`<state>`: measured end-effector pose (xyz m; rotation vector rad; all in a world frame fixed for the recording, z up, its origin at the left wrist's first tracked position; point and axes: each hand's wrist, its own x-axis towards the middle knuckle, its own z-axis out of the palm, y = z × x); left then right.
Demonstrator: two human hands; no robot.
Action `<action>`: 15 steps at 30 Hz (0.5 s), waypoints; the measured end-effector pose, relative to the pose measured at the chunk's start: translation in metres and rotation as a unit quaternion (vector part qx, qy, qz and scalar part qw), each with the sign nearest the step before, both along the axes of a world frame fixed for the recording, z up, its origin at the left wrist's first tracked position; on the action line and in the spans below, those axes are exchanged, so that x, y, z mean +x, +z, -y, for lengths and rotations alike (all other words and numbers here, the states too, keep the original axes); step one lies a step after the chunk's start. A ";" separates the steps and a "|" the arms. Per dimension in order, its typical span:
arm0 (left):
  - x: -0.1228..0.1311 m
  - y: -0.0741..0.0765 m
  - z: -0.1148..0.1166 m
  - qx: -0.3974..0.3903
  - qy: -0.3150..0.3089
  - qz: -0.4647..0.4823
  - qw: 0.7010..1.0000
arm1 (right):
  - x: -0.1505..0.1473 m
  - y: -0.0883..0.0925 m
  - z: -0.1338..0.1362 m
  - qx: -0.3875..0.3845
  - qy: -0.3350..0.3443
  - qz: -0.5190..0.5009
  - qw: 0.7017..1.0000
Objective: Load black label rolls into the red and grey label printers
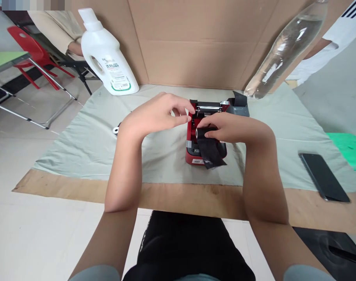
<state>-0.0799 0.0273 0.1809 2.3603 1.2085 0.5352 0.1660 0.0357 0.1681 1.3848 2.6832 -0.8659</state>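
A small red and black printer (192, 158), perhaps a label printer, stands with its inside exposed on the cloth in front of me. My right hand (225, 127) pinches a roll of black ribbon (209, 146) over the printer's opening. The roll's white core end faces left, and a loose black tail hangs over the printer's front. My left hand (163, 111) is at the printer's left side, thumb and fingers apart, fingertips at the red edge. Whether they press on it is hard to tell. Behind the right side sits a grey part (239, 107) with a black piece on it.
A white jug (107, 58) and a clear liquid-filled bottle (286, 50) stand against a cardboard panel (192, 58). A small white-ended roll (116, 130) lies left, a phone (324, 177) right. Two people are partly visible beyond the panel. The table's wooden edge (189, 195) is nearest me.
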 end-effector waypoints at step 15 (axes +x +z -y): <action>0.039 -0.014 0.009 -0.115 -0.075 -0.168 0.976 | -0.033 -0.031 -0.010 -0.024 -0.036 0.127 0.991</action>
